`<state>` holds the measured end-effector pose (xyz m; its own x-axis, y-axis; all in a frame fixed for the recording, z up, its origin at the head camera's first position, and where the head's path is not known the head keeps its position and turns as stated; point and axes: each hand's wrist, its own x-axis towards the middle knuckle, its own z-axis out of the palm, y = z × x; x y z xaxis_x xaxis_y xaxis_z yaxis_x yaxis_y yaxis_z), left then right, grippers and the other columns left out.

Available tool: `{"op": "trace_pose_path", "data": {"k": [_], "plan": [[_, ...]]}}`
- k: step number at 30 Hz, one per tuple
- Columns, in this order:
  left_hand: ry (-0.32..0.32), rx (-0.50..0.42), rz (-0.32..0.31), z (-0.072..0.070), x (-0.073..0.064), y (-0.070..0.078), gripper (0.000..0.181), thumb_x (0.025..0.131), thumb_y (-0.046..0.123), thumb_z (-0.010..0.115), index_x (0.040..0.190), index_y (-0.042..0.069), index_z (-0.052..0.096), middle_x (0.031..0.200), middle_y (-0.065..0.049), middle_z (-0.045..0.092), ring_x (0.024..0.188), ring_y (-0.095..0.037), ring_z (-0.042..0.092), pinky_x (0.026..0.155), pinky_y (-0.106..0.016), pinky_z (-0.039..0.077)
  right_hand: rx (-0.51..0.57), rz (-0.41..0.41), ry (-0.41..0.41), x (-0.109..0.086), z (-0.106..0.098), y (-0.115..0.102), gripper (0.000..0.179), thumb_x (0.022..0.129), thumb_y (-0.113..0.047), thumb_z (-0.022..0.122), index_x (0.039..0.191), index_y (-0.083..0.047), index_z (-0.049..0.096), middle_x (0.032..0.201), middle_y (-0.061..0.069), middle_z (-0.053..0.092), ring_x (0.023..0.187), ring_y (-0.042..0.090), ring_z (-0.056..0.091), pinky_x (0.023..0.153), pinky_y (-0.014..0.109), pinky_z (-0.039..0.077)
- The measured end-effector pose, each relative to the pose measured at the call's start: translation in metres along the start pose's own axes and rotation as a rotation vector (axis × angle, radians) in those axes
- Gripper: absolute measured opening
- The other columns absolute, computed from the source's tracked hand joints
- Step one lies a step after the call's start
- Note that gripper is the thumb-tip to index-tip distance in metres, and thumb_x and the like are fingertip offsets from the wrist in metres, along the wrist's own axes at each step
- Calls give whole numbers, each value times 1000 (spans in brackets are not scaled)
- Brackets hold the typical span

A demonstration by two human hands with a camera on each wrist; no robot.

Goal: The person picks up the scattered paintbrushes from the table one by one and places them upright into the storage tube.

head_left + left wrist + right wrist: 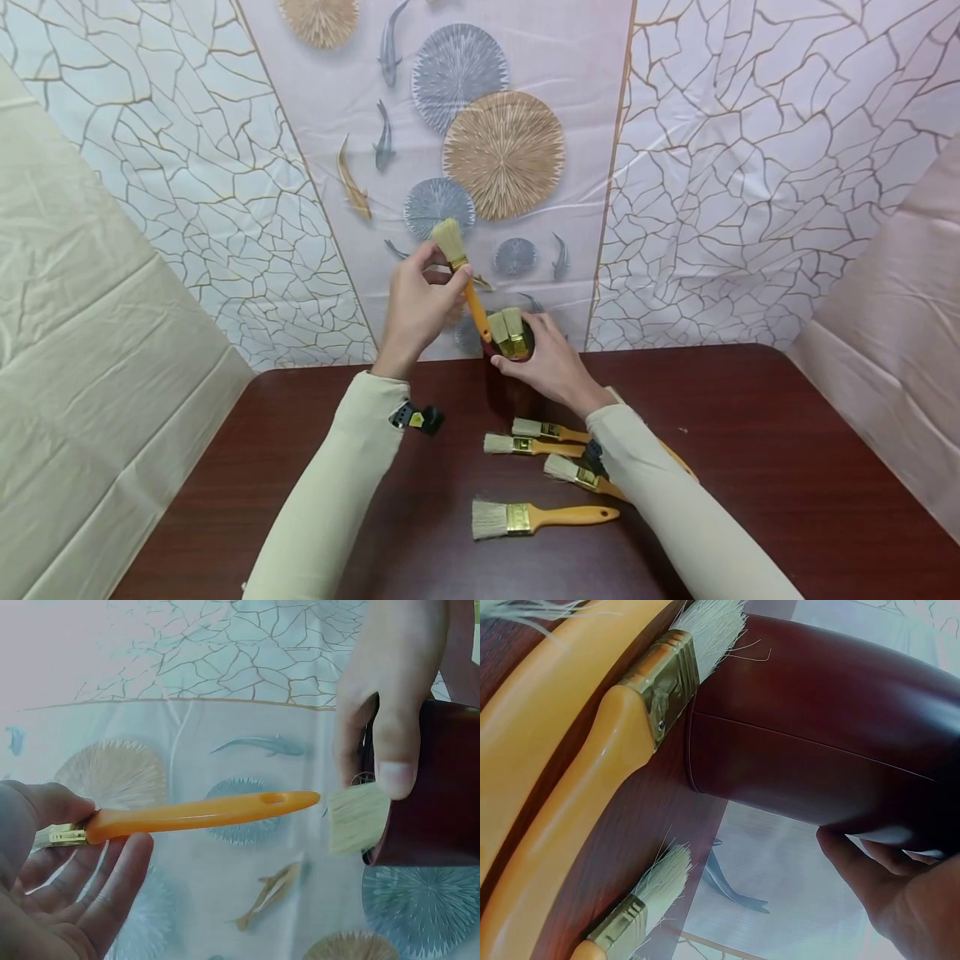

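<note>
My left hand (426, 292) pinches a paintbrush (477, 310) near its metal band, bristles up and orange handle angled down toward a dark red cylindrical holder (448, 787). In the left wrist view the handle's tip is a little apart from the holder's mouth. My right hand (551, 360) grips the holder near its rim, with fingers and thumb on either side. Inside the holder stand other brushes (514, 327), pale bristles showing above the rim. Their handles are hidden within. The right wrist view shows the holder's side wall and the right fingers against it.
Several brushes lie on the dark red table (420, 533). One wide brush (517, 518) is nearest the front; others (534, 445) lie near or partly under the right forearm. A patterned cloth backdrop (697, 208) rises behind the table, with beige cloth (97, 400) at the sides.
</note>
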<state>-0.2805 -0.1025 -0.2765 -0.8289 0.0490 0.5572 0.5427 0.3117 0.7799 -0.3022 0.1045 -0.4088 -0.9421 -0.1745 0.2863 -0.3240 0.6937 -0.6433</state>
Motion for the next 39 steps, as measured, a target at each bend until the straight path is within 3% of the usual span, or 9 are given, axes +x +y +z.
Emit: {"op": "trace_pose_path", "data": {"k": [7, 11, 15, 20, 25, 29, 34, 39], "plan": [[-45, 37, -4, 16, 1, -15, 35, 96, 8, 77, 128, -2, 67, 105, -15, 71, 89, -31, 78, 67, -34, 63, -4, 7, -13, 0, 1, 1, 104, 85, -70, 75, 164, -16, 35, 150, 8, 44, 114, 31, 60, 96, 53, 53], [-84, 84, -54, 21, 0, -30, 25, 97, 12, 77, 119, 0, 70, 102, -14, 72, 83, -31, 79, 67, -35, 63, -3, 12, -19, 1, 2, -1, 103, 86, -69, 75, 164, -17, 35, 150, 8, 44, 112, 31, 61, 95, 52, 53], [-114, 193, -83, 26, -3, -40, 15, 101, 18, 73, 110, 6, 75, 92, -9, 75, 74, -22, 76, 62, -32, 58, -1, 11, -14, 1, 2, -1, 102, 86, -69, 76, 164, -16, 36, 149, 8, 45, 111, 31, 61, 94, 52, 54], [-126, 270, -99, 35, -10, -47, 18, 105, 20, 67, 105, 5, 78, 80, -9, 77, 66, -18, 73, 56, -31, 55, -1, 1, 2, 2, 2, 0, 102, 85, -67, 77, 163, -16, 37, 149, 8, 46, 111, 32, 62, 94, 53, 54], [-115, 306, -102, 43, -16, -53, 21, 105, 19, 65, 94, 6, 77, 81, -8, 77, 68, -17, 71, 61, -29, 55, -13, -12, 13, 2, 1, 2, 100, 85, -66, 77, 162, -15, 39, 147, 8, 47, 112, 32, 61, 95, 52, 54], [-115, 348, -122, 47, -22, -57, 22, 102, 21, 68, 84, 10, 73, 71, -3, 71, 60, -17, 62, 58, -31, 48, -19, -14, 17, 1, 1, 2, 96, 85, -64, 78, 160, -16, 41, 145, 8, 48, 111, 33, 61, 94, 53, 54], [-96, 425, -155, 50, -25, -61, 14, 97, 25, 76, 87, 16, 73, 70, 4, 68, 60, -14, 60, 58, -32, 46, -29, -11, 4, 1, 0, 1, 97, 86, -64, 76, 162, -17, 39, 147, 9, 47, 110, 33, 61, 92, 53, 54], [-91, 453, -158, 51, -27, -65, 23, 93, 24, 79, 77, 14, 66, 63, 3, 60, 55, -14, 52, 56, -31, 41, -36, -3, -2, 0, 0, 0, 99, 87, -64, 76, 163, -15, 36, 151, 11, 45, 114, 34, 60, 95, 55, 53]]}}
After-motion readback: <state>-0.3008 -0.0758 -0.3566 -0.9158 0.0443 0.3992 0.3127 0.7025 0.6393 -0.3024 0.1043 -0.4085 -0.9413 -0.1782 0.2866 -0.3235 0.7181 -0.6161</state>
